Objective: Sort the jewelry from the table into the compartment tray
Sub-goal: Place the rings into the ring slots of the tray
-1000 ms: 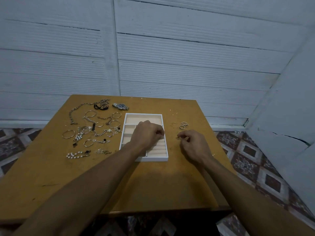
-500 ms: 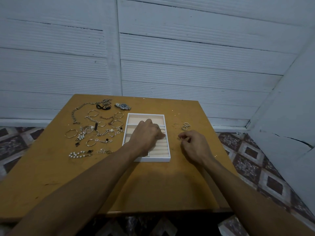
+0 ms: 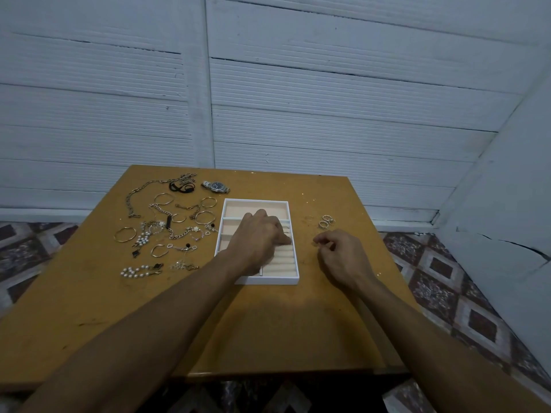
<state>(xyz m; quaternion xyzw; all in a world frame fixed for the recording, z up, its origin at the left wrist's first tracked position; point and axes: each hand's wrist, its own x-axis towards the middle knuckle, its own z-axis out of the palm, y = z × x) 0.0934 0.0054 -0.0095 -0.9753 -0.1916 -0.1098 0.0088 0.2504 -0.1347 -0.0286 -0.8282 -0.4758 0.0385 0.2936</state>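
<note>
The white compartment tray [image 3: 255, 201] with beige lining lies mid-table. My left hand [image 3: 255, 240] rests over its middle, fingers curled down onto the ring-roll rows [image 3: 281, 263]; whatever is under the fingertips is hidden. My right hand [image 3: 343, 257] hovers just right of the tray, thumb and forefinger pinched on what looks like a small ring. A few rings [image 3: 326, 220] and one single ring [image 3: 309, 217] lie on the table beyond it. Left of the tray are spread bangles [image 3: 125, 234], chains [image 3: 135, 193], a pearl bracelet [image 3: 135, 271] and a wristwatch [image 3: 216, 186].
The wooden table [image 3: 268, 329] ends close to a white panelled wall [image 3: 328, 120] at the back. Its right edge drops to a patterned tile floor [image 3: 447, 293]. A black hair tie [image 3: 182, 187] lies among the chains.
My left hand has shifted slightly toward the near-right of the tray, lower onto the ring rows. The right hand has stayed pinched in about the same spot.
</note>
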